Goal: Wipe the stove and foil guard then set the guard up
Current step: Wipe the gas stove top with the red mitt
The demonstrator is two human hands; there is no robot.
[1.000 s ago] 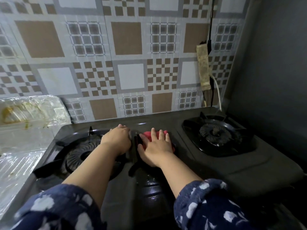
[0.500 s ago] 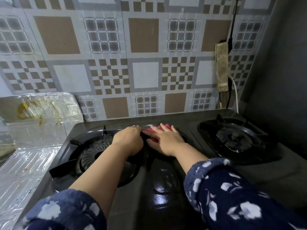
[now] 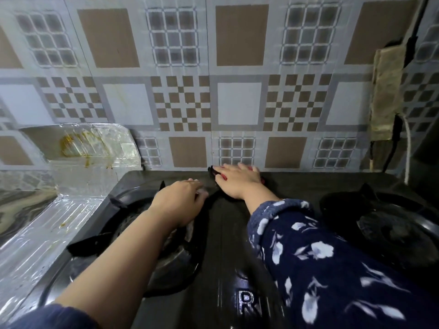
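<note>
So the right hand (image 3: 238, 180) has slid the red cloth (image 3: 223, 177) up from mid-stove to the back edge, right against the tiled wall (image 3: 237, 103), upper middle of the frame. The palm is flat with fingers spread, pressing the cloth down, and only slivers of red peek out around it. The left hand (image 3: 180, 201) has moved back with it. It's loosely curled, resting on the stove (image 3: 221, 233) beside the left burner (image 3: 133, 224); can't tell if it's gripping anything.

The cloth looks soft and floppy, so I'd say it's best worked under a flat palm like this rather than pinched. The stove top is glossy black, hard and probably a bit slick, with raised ribs down the centre.

The foil guard (image 3: 78, 150) sits at the left of the frame, lying partly on the counter and leaning against the wall. It's thin, crinkly, embossed foil with yellow-orange grease stains. My guess is it's light and dents easily, so hold it by the folded edges and wipe gently. The right burner (image 3: 389, 231) is at the far right, dark cast grates, well apart from both hands.
</note>
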